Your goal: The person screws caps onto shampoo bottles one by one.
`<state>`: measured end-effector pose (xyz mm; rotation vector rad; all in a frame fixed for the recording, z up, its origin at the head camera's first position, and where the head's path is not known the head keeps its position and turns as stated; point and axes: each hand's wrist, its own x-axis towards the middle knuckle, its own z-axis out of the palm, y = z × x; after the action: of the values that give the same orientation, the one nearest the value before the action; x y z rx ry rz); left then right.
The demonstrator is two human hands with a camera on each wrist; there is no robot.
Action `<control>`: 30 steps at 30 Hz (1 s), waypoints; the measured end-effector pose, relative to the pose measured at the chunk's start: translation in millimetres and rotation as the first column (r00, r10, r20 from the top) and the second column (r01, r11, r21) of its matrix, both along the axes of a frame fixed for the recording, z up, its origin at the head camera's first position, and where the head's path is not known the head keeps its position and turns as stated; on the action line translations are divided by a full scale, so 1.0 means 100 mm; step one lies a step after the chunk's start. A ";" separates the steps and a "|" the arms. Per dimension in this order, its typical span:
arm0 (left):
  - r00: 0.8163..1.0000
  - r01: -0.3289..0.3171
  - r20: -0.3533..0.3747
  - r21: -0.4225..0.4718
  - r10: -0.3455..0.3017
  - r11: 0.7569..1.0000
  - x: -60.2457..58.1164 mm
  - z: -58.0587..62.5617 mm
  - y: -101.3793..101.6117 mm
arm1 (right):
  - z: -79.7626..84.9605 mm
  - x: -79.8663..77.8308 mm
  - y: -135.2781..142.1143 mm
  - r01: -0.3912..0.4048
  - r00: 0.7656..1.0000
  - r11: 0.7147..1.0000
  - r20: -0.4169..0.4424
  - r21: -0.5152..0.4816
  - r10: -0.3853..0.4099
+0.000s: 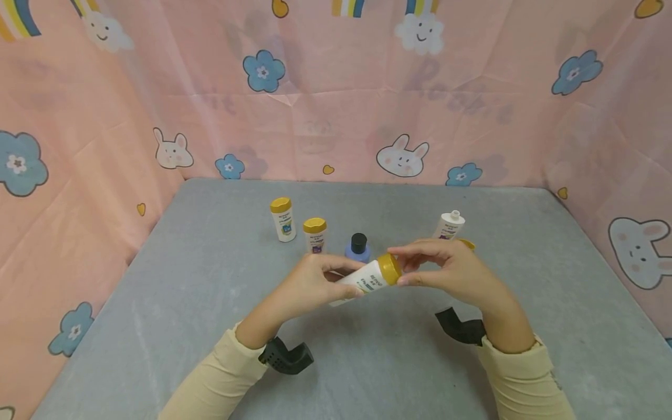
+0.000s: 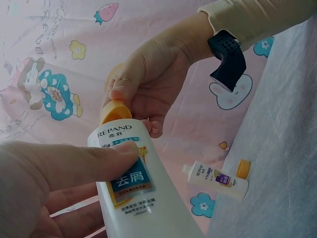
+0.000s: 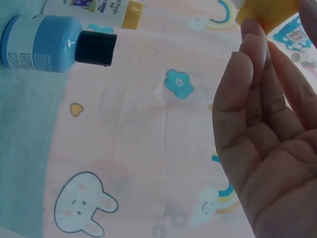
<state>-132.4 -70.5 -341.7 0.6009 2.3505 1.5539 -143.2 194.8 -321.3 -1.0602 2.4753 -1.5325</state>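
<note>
My left hand (image 1: 312,286) grips a white shampoo bottle (image 1: 371,277) round its body, thumb across the label, and the bottle tilts up to the right. On its top sits a yellow cap (image 1: 389,269), which my right hand (image 1: 448,269) pinches between thumb and fingers. The left wrist view shows the label of the bottle (image 2: 143,198), with the lower end out of frame. In the right wrist view the cap (image 3: 267,15) shows at the fingertips. Behind the held bottle stands a blue bottle (image 1: 358,249) with a black cap, partly hidden.
Two white bottles with yellow caps, one farther back (image 1: 284,220) and one nearer (image 1: 316,236), stand at the left. Behind my right hand is an uncapped white bottle (image 1: 450,224) with a loose yellow cap (image 2: 243,169) beside it. Pink printed cloth (image 1: 325,116) encloses the grey table (image 1: 173,291).
</note>
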 end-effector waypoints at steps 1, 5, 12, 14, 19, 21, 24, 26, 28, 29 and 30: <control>1.000 0.000 0.000 0.001 0.000 1.000 0.00 0.00 0.00 | 0.00 0.01 -0.01 0.010 1.000 1.000 0.004 0.006 -0.010; 1.000 0.000 -0.005 0.004 0.000 1.000 0.01 0.00 0.00 | 0.01 0.02 -0.03 0.039 0.999 0.999 0.020 0.025 -0.040; 1.000 -0.015 0.006 -0.003 0.015 1.000 0.01 0.01 -0.01 | 0.01 0.01 0.01 0.051 0.998 0.999 -0.046 0.014 -0.051; 1.000 -0.016 0.004 -0.004 0.016 1.000 0.00 0.01 -0.01 | 0.00 -0.01 0.05 0.052 0.995 0.999 -0.086 0.001 -0.051; 1.000 -0.018 0.008 0.000 0.018 1.000 0.00 0.00 -0.02 | 0.01 -0.02 0.05 0.006 0.987 1.000 -0.158 -0.017 -0.008; 1.000 -0.018 0.010 -0.001 0.018 1.000 0.00 0.01 -0.02 | 0.01 -0.01 0.04 -0.019 0.984 1.000 -0.179 -0.015 0.016; 1.000 -0.017 0.011 -0.002 0.017 1.000 0.00 0.01 -0.01 | 0.00 -0.02 0.02 -0.037 0.978 0.999 -0.205 -0.006 0.035; 1.000 -0.013 0.007 -0.005 0.013 1.000 0.00 0.01 -0.01 | 0.00 -0.02 0.01 -0.050 0.975 0.999 -0.215 -0.005 0.047; 1.000 -0.009 0.005 -0.006 0.009 1.000 0.00 0.00 -0.01 | 0.01 -0.01 0.01 -0.048 0.975 0.999 -0.216 0.005 0.048; 1.000 -0.007 0.004 -0.007 0.007 1.000 0.00 0.00 -0.01 | 0.01 -0.01 0.01 -0.041 0.977 0.999 -0.209 0.014 0.043; 1.000 -0.005 0.003 -0.008 0.005 1.000 0.00 0.00 -0.01 | 0.01 0.00 0.01 -0.034 0.978 0.999 -0.204 0.022 0.038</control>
<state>-132.2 -71.3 -341.6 0.5906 2.3563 1.5457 -143.5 195.5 -320.4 -1.3139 2.5770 -1.4551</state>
